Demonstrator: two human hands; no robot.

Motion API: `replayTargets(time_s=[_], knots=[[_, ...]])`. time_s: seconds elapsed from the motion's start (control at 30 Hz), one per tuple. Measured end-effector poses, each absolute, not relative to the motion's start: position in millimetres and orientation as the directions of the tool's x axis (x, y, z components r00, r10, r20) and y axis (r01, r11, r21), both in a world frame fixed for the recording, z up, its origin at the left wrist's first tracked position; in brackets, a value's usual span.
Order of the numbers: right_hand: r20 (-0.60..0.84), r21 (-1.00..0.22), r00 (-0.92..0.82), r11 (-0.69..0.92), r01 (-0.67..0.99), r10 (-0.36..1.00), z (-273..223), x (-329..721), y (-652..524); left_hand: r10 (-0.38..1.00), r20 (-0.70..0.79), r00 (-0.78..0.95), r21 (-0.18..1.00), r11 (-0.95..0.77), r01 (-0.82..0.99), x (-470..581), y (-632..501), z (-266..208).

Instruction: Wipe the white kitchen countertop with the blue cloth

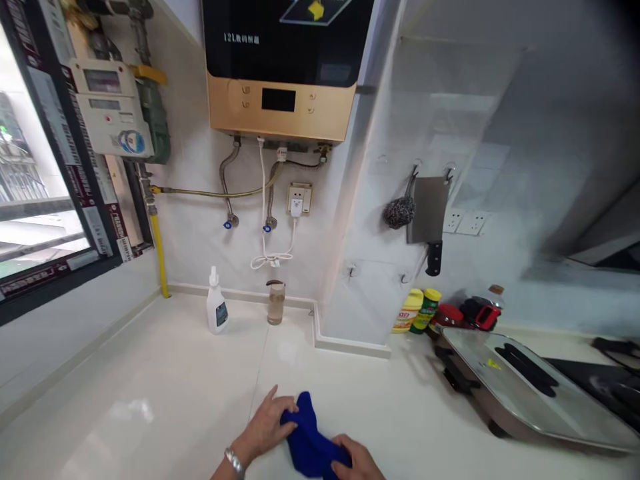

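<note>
A blue cloth [309,440] lies bunched on the white countertop [150,400] near the bottom middle of the view. My left hand [267,423], with a silver bracelet at the wrist, rests on the cloth's left side, fingers curled over its edge. Gripping the cloth's lower right part is my right hand [356,461], mostly cut off by the frame's bottom edge.
A white spray bottle [217,308] and a glass of cloudy liquid [275,301] stand at the back wall under a gold water heater [283,67]. An electric griddle with glass lid [525,387] sits right. Seasoning jars [417,310], a hanging cleaver [429,217] and a window [30,187] surround.
</note>
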State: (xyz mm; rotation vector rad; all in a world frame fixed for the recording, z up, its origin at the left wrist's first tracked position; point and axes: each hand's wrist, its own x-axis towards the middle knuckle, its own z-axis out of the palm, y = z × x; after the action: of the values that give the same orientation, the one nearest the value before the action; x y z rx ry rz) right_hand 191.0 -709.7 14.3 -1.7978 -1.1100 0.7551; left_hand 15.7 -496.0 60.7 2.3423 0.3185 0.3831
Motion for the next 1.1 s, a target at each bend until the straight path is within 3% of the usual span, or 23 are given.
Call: replayTargets(time_s=[0.1,0.27,0.43,0.57,0.83,0.97,1.1], knots=[[0.024,-0.854,0.549,-0.269,0.446,0.835,29,195,-706,0.384,0.225,0.895,0.75,-0.655,0.093,24,-496,73],[0.251,-0.853,0.591,-0.114,0.51,0.767,63,207,-700,0.459,0.297,0.837,0.77,-0.634,0.075,41,-486,94],[0.281,-0.842,0.603,-0.11,0.528,0.747,89,219,-695,0.469,0.343,0.814,0.759,-0.649,0.055,51,-467,127],[0.298,-0.836,0.564,-0.075,0.544,0.77,99,229,-687,0.452,0.365,0.814,0.713,-0.698,0.068,58,-454,148],[0.469,-0.786,0.59,0.006,0.618,0.657,117,251,-668,0.414,0.504,0.758,0.571,-0.818,0.068,75,-433,164],[0.425,-0.766,0.509,-0.003,0.643,0.749,86,238,-688,0.289,0.444,0.848,0.514,-0.858,0.023,44,-448,129],[0.197,-0.794,0.363,-0.069,0.604,0.911,23,211,-721,0.151,0.312,0.938,0.471,-0.882,-0.014,-5,-479,74]])
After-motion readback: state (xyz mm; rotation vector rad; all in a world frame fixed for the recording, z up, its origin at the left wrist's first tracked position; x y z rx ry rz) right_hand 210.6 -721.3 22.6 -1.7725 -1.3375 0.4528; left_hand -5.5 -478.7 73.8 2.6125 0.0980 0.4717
